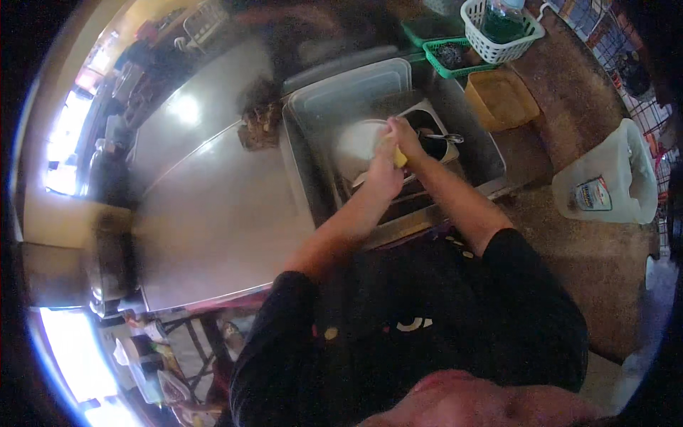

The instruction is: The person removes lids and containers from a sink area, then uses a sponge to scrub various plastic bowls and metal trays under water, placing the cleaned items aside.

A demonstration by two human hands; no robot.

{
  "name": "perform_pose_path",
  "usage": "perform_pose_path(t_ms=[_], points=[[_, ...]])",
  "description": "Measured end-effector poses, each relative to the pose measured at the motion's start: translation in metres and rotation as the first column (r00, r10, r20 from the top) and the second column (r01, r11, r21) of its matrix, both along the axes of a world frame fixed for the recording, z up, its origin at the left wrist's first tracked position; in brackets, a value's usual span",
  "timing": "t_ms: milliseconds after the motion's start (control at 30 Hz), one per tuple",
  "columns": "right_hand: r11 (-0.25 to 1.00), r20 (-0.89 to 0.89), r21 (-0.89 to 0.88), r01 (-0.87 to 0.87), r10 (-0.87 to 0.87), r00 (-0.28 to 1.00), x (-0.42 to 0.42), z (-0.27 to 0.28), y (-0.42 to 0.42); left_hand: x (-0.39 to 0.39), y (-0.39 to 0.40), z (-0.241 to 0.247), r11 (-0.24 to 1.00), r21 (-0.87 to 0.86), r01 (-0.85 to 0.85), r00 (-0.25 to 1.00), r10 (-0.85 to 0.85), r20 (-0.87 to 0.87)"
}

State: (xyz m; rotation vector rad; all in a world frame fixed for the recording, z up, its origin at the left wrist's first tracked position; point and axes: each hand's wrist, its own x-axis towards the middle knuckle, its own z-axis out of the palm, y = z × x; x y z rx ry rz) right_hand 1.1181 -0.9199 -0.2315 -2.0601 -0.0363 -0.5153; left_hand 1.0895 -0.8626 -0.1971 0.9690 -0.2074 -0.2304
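Note:
Over the sink, my left hand (388,169) and my right hand (405,139) are pressed together around a yellow sponge (400,158). Only part of the sponge shows between them. Just beyond and below my hands is a round white dish (360,140), its near side partly hidden by my left hand; blur hides whether it is a plate or a bowl. To the right of my hands sits a rectangular metal container (451,153) with a dark inside. A metal spoon (451,137) rests across its edge.
The metal sink (483,155) holds a translucent plastic tub or lid (363,80) at its far side. Right of it stand a green basket (464,68) with a dark scrubber, a white basket (504,50) with a bottle, a yellowish tub (501,101) and a cut plastic jug (608,176). A metal counter (229,213) extends left.

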Motion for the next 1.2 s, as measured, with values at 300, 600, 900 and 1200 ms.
perform_pose_path(t_ms=[300, 600, 900, 1200], points=[[1.0, 0.085, -0.024, 0.005, -0.003, 0.996, 0.005, 0.015, 0.02, 0.02, 0.028, -0.011, 0.968, -0.249, -0.024, 0.881, -0.097, -0.463], [0.998, -0.092, 0.029, 0.048, -0.045, 0.995, 0.002, 0.011, 0.018, 0.077, 0.046, -0.095, 0.84, -0.368, 0.399, 0.879, -0.464, -0.106], [0.97, 0.372, -0.16, 0.185, -0.114, 0.921, 0.022, -0.03, 0.014, 0.076, 0.011, -0.095, 0.744, 0.654, -0.136, 0.984, 0.022, 0.179], [0.973, -0.059, -0.168, 0.159, -0.171, 0.983, 0.021, 0.018, -0.002, 0.092, 0.034, -0.102, 0.883, 0.37, -0.289, 0.866, 0.076, 0.495]])
